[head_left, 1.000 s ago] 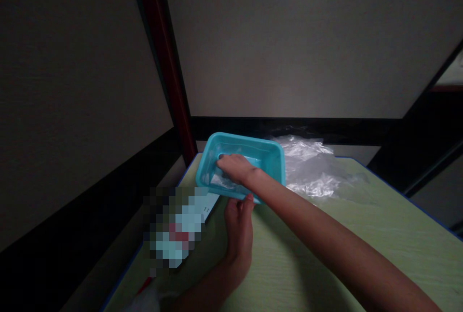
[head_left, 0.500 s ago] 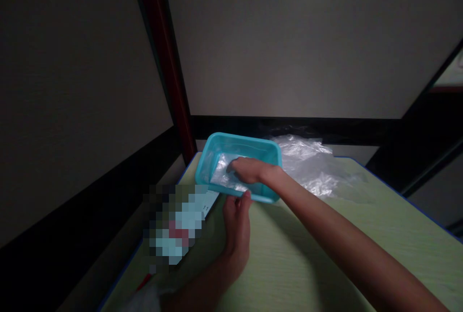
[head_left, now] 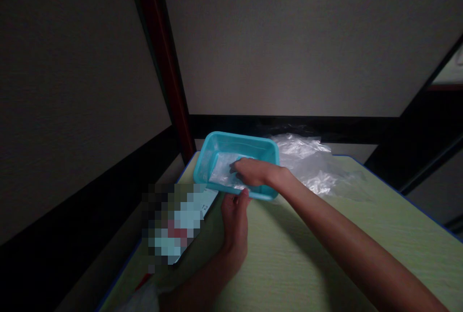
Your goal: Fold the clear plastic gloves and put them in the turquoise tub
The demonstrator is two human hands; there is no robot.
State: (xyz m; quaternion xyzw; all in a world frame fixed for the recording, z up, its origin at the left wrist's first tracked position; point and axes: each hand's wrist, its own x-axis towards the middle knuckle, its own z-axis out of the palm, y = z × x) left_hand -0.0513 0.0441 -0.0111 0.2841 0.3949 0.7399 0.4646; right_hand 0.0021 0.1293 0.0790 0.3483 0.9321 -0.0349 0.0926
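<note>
A teal plastic basin (head_left: 249, 138), rectangular with rounded corners, is tilted towards me at the far end of the table. My left hand (head_left: 234, 223) grips its near rim, the thumb over the edge and the fingers underneath. Inside the basin, on its floor, lies a crinkled sheet or bag of clear plastic (head_left: 221, 169). My right hand (head_left: 250, 171) reaches in from the right, its bent fingers closed together on this plastic. The fingertips are partly hidden, and the hand covers the right part of the plastic.
Crumpled clear plastic bags (head_left: 304, 160) lie right of the basin. At the left is a blurred-out flat item with a pale printed edge (head_left: 206, 206), and a red thing (head_left: 143, 280) below it. The pale table (head_left: 282, 254) has a blue edge, with walls behind and left.
The basin and both hands appear shifted very slightly left in view, along with the whole scene. My right hand has moved slightly rightwards over the plastic; my left keeps its hold.
</note>
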